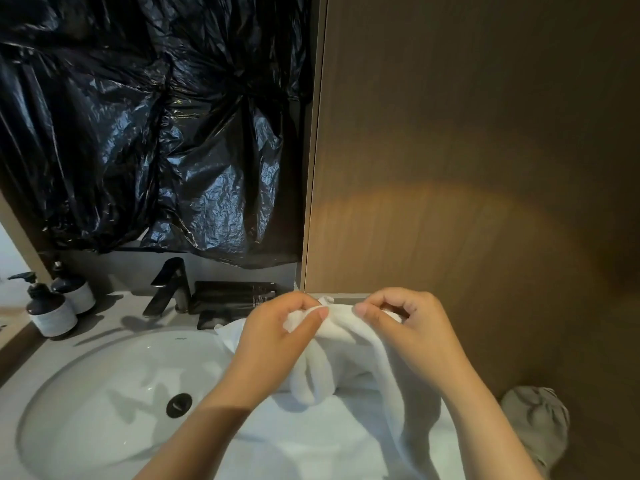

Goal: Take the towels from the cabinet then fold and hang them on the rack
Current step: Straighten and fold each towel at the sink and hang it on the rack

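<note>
Fingers point(381, 300) curled: left hand point(277, 329), right hand point(414, 329) pinching towel point(346, 351).

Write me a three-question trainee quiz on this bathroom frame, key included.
1. True or false: the white towel is already hung on a rack.
2. What stands on the counter left of the sink? A. two pump bottles B. a stack of cups C. a soap dish
3. Fill in: the towel's upper edge is pinched by ____ hands.
Key: 1. False; it is held at the sink. 2. A. 3. Both: the left hand and the right hand.
</note>
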`<state>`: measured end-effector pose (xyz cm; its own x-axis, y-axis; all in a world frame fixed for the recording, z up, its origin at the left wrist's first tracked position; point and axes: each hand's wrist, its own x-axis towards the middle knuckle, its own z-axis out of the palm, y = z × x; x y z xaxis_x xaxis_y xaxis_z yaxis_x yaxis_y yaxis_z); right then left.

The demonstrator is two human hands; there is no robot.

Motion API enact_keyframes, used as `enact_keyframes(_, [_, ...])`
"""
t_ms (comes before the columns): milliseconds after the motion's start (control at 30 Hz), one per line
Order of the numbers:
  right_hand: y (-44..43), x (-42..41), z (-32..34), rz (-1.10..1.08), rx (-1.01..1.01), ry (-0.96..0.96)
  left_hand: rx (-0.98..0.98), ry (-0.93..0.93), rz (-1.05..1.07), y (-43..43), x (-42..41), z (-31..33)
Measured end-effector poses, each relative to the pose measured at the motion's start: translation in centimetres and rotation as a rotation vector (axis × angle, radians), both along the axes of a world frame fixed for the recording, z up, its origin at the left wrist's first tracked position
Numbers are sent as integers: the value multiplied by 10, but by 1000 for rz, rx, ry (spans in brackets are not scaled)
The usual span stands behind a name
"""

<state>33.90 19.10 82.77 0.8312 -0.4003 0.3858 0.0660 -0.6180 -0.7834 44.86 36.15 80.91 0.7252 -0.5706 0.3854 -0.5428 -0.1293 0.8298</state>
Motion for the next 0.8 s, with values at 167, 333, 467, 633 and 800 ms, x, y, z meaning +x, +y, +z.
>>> enact_keyframes(167, [-22, -17, -14, -104, -59, 107, -7, -19, 122, 6, 16, -1])
enact_keyframes(333, [-35, -27, -24, -148, -93, 181, 2, -78, 214, 5, 32, -5])
enact_keyframes(467, [-44, -36, -21, -236, -207, 195, -4, -123, 266, 5, 38, -9])
enact_keyframes(633, [-47, -44, 3, -303, -223, 75, -27, -131, 324, 7, 49, -4])
enact_keyframes(800, [-30, -30, 27, -177, -150, -173, -15, -132, 480, 4, 58, -2])
